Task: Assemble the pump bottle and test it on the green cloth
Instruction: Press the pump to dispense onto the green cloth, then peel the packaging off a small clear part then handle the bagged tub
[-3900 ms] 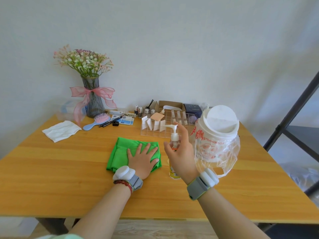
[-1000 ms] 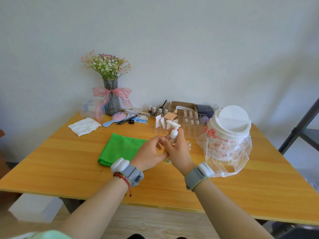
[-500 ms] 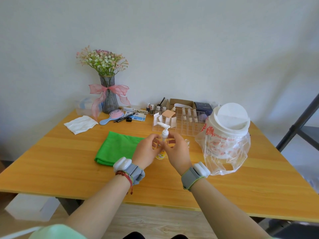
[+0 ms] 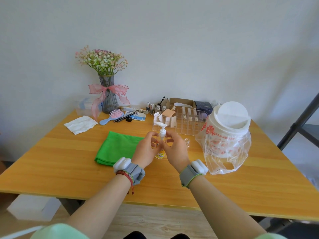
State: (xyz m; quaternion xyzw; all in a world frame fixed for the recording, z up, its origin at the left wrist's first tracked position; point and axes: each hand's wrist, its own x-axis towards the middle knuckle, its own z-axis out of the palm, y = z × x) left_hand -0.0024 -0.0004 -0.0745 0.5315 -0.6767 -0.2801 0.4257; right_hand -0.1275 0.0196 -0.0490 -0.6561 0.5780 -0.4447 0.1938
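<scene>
Left hand: your left hand (image 4: 146,150) curls its fingers round the pump bottle's (image 4: 161,144) clear body, grasping it from the left.
Right hand: your right hand (image 4: 175,149) grasps the same bottle from the right, fingertips (image 4: 168,135) at the collar below the white pump head (image 4: 160,125).
Bottle position: upright between both hands over the wooden table (image 4: 69,169), nozzle pointing left, just right of the green cloth (image 4: 119,147).
Cloth: folded, lying flat, partly under your left hand.
Surroundings: bagged white tub (image 4: 227,133) to the right; clear organiser (image 4: 183,125) behind.

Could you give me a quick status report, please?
Left hand and right hand both grip pump bottle, upright beside green cloth. Nothing in the way.
</scene>
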